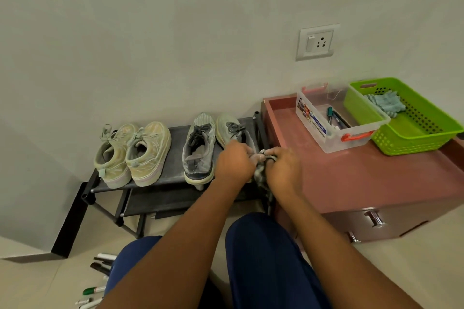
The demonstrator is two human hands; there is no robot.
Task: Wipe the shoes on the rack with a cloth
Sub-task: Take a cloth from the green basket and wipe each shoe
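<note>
A black shoe rack (175, 130) stands against the wall with two pairs on its top shelf. The pale beige pair (133, 155) is at the left, the grey pair at the right. The left grey shoe (198, 150) stands free. My left hand (234, 162) covers the heel of the right grey shoe (229, 128), fingers curled on it. My right hand (283, 168) grips a mottled grey cloth (261, 175) beside that shoe's heel; the cloth hangs down below my fingers.
A reddish cabinet (351, 178) stands right of the rack, bearing a clear plastic box (326, 130) with pens and a green basket (421, 133) holding a blue-green cloth (384, 105). Several markers (100, 266) lie on the floor at lower left. My knees are below.
</note>
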